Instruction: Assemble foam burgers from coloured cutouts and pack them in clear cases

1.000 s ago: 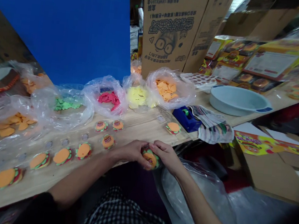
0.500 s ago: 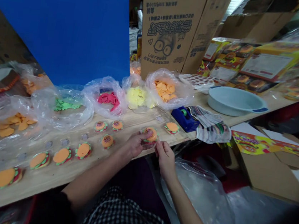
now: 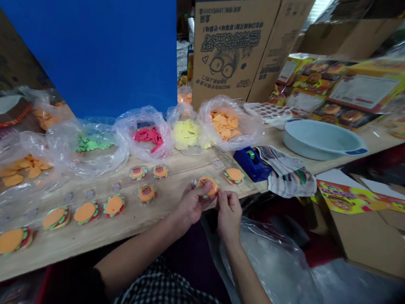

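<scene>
My left hand [image 3: 191,205] grips a small toy burger [image 3: 210,184] in a clear case, its thumb over the printed orange top. My right hand [image 3: 230,216] pinches at the right edge of the same case; whether a strip of tape is between those fingers cannot be made out. Just beyond it lies another burger with a plain orange top [image 3: 234,175]. To the left on the table sit three burgers with printed tops, the nearest one [image 3: 146,193] among them. A slanting row of plain-topped burgers [image 3: 86,212] runs along the near edge.
Clear bags hold orange [image 3: 224,125], yellow [image 3: 188,134], pink [image 3: 149,136] and green pieces [image 3: 95,142]. A blue tape dispenser [image 3: 253,165] stands beside sticker sheets [image 3: 289,174]. Behind are a light-blue basin [image 3: 323,139], a carton [image 3: 233,43] and a blue board [image 3: 90,41].
Both hands have shifted slightly right in the picture with the burger, and its printed top shows more clearly. The whole scene has moved slightly down and right.
</scene>
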`<state>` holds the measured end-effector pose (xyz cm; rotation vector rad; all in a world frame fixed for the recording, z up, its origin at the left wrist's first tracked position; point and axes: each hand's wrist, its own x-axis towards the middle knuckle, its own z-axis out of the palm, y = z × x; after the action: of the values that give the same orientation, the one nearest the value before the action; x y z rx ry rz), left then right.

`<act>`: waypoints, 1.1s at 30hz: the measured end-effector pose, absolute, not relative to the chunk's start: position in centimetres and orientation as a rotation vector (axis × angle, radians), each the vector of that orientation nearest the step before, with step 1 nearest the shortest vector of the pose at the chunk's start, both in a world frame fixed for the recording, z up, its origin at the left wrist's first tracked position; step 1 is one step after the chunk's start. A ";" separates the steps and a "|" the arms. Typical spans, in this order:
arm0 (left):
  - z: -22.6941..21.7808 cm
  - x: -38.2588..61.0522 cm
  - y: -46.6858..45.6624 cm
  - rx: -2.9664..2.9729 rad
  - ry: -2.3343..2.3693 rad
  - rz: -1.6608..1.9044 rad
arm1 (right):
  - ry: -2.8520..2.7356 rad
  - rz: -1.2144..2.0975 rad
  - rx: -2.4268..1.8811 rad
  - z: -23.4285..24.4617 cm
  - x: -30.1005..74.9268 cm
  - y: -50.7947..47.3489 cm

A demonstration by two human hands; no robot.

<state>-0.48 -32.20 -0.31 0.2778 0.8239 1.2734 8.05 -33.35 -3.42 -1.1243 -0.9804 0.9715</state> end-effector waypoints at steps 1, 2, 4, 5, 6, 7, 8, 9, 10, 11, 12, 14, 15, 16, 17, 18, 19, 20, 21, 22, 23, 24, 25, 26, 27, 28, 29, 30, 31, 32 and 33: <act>-0.4 -0.2 -32.4 0.276 0.807 1.294 | -0.946 0.972 -1.102 -3.5 8.0 -33.2; -0.4 0.0 -32.6 0.273 0.787 1.315 | -0.912 0.974 -1.081 -3.6 8.0 -33.1; -0.4 0.2 -32.9 0.262 0.747 1.354 | -0.858 0.983 -1.052 -3.6 7.9 -33.0; -0.4 0.3 -33.0 0.253 0.735 1.367 | -0.843 0.993 -1.044 -3.6 7.9 -32.9; -0.4 0.3 -32.9 0.235 0.730 1.377 | -0.842 1.007 -1.045 -3.6 7.8 -32.9; -0.4 0.2 -32.9 0.207 0.729 1.382 | -0.855 1.021 -1.056 -3.6 7.7 -32.9; -0.4 0.2 -32.7 0.170 0.733 1.380 | -0.887 1.031 -1.075 -3.6 7.6 -32.9; -0.4 0.1 -32.5 0.125 0.741 1.374 | -0.932 1.037 -1.100 -3.6 7.5 -33.0; -0.3 0.1 -32.3 0.075 0.751 1.369 | -0.982 1.041 -1.127 -3.7 7.3 -33.1; -0.3 0.1 -32.0 0.025 0.760 1.364 | -1.031 1.041 -1.152 -3.8 7.0 -33.3; -0.2 0.1 -31.8 -0.018 0.765 1.363 | -1.070 1.039 -1.170 -3.9 6.8 -33.5; -0.1 0.3 -31.5 -0.073 0.760 1.377 | -1.113 1.024 -1.188 -4.2 6.4 -33.9; 0.0 0.4 -31.4 -0.085 0.746 1.390 | -1.120 1.012 -1.187 -4.3 6.2 -34.0; 0.1 0.5 -31.4 -0.090 0.728 1.399 | -1.125 0.998 -1.176 -4.4 6.1 -34.2; 0.2 0.6 -31.4 -0.089 0.708 1.402 | -1.130 0.982 -1.157 -4.4 6.1 -34.3; 0.3 0.7 -31.5 -0.087 0.690 1.400 | -1.133 0.966 -1.132 -4.4 6.2 -34.3; 0.5 0.8 -31.7 -0.083 0.674 1.393 | -1.133 0.947 -1.104 -4.4 6.3 -34.4; 0.6 0.9 -31.8 -0.078 0.659 1.386 | -1.129 0.927 -1.078 -4.3 6.4 -34.5; 0.8 1.0 -32.0 -0.075 0.644 1.385 | -1.117 0.908 -1.056 -4.3 6.4 -34.5; 0.9 1.1 -32.1 -0.076 0.634 1.389 | -1.097 0.894 -1.038 -4.3 6.5 -34.6; 0.9 1.2 -32.3 -0.082 0.630 1.393 | -1.072 0.890 -1.024 -4.3 6.5 -34.7; 0.9 1.2 -32.3 -0.087 0.632 1.393 | -1.047 0.899 -1.015 -4.3 6.5 -34.8; 0.9 1.3 -32.4 -0.091 0.641 1.390 | -1.021 0.918 -1.015 -4.3 6.5 -34.9; 0.8 1.3 -32.4 -0.086 0.657 1.381 | -0.994 0.945 -1.026 -4.4 6.4 -34.9; 0.7 1.3 -32.4 -0.069 0.681 1.364 | -0.963 0.972 -1.042 -4.4 6.3 -34.8; 0.5 1.2 -32.4 -0.038 0.716 1.343 | -0.929 1.000 -1.058 -4.4 6.3 -34.7; 0.4 1.1 -32.4 0.004 0.763 1.325 | -0.890 1.023 -1.072 -4.4 6.3 -34.5; 0.2 0.9 -32.3 0.056 0.820 1.313 | -0.850 1.038 -1.081 -4.4 6.4 -34.2; 0.0 0.6 -32.3 0.116 0.881 1.311 | -0.815 1.045 -1.085 -4.4 6.6 -33.9; -0.2 0.2 -32.4 0.185 0.936 1.313 | -0.793 1.049 -1.086 -4.3 6.9 -33.7; -0.3 -0.2 -32.4 0.260 0.975 1.314 | -0.790 1.053 -1.088 -4.3 7.2 -33.4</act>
<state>-0.16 -32.37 -0.33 0.2601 0.9746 1.3137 7.16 -33.39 -4.32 -1.0875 -0.7902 1.0532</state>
